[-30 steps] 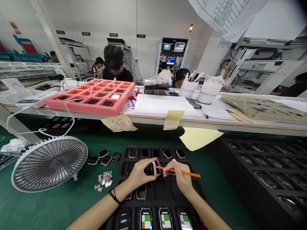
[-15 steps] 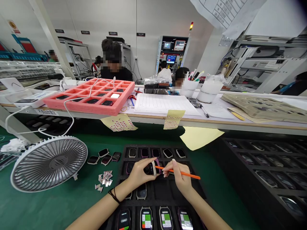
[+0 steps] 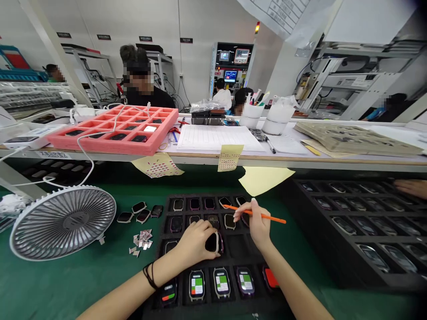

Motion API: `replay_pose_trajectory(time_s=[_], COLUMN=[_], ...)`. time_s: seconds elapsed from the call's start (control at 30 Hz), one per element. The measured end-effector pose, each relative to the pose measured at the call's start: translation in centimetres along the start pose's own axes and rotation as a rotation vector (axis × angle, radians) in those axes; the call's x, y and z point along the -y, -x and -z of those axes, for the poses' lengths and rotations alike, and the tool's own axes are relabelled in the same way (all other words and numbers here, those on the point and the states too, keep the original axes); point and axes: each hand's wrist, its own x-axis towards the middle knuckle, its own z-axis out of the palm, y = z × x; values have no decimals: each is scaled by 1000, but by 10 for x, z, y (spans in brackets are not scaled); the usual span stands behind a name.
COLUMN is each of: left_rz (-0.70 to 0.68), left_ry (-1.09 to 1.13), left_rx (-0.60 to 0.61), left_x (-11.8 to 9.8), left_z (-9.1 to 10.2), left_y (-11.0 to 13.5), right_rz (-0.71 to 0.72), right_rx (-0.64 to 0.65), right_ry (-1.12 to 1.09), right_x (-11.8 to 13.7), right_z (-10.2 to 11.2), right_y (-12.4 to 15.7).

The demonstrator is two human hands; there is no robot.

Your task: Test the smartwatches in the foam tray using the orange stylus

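My left hand (image 3: pixel 195 242) is shut on a smartwatch (image 3: pixel 212 242) with a dark screen and a pale edge, holding it just above the black foam tray (image 3: pixel 238 246). My right hand (image 3: pixel 256 225) grips an orange pencil (image 3: pixel 256 212), whose tip reaches over the upper tray slots near a watch (image 3: pixel 224 202). The hands stand apart. Several smartwatches (image 3: pixel 222 282) lie in the tray's slots, some of them with green and white screens. The held watch's underside is hidden.
A white fan (image 3: pixel 63 222) stands left of the tray, near several loose watches (image 3: pixel 138 212) and a pile of small tags (image 3: pixel 142 240). A second black tray (image 3: pixel 353 231) lies right, with a co-worker's hand (image 3: pixel 412 189) at its far corner. A pink foam tray (image 3: pixel 113 133) sits on the bench behind.
My hands have separated: the left moved down with the watch, and the right moved up and right with the pencil. The view has shifted slightly.
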Motion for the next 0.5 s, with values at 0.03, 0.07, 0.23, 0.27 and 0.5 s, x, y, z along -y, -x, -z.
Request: replay_pose_trajectory(time_s=[0.03, 0.07, 0.23, 0.27, 0.5], left_rz=[3, 4, -31, -53, 23], left_ry=[-33, -52, -125, -148, -205], left_rx=[41, 60, 87, 103, 77], left_x=[-4, -8, -35, -41, -45], left_z=[0, -2, -21, -25, 7], left_y=[0, -1, -22, -26, -4], right_rz=[2, 4, 16, 18, -55], right_rx=[-4, -5, -39, -37, 301], right_ry=[4, 15, 82, 89, 361], right_x=[2, 5, 24, 29, 42], right_z=[2, 4, 11, 13, 2], right_y=[2, 4, 20, 25, 77])
